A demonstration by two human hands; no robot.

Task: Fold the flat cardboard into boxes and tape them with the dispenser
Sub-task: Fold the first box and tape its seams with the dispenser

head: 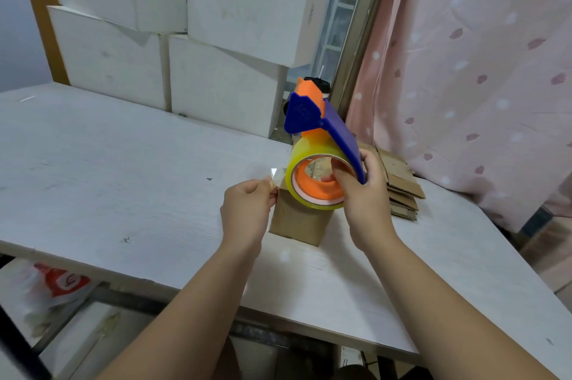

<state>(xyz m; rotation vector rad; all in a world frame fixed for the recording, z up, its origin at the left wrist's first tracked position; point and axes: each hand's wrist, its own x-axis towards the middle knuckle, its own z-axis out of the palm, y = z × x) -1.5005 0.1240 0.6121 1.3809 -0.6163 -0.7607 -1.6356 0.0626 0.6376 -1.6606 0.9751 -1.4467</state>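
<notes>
Grips dispenser (325,125) with right hand (365,194), fingers through roll (301,163), steadying it; pinches tape end (276,176) with left hand (246,209) for stretching over box (294,221).

No lettering is legible, even on the plastic bag (58,283).

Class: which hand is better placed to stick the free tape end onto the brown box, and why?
Probably the left hand: it pinches the tape end just above the box. The right hand is busy gripping the dispenser.
</notes>
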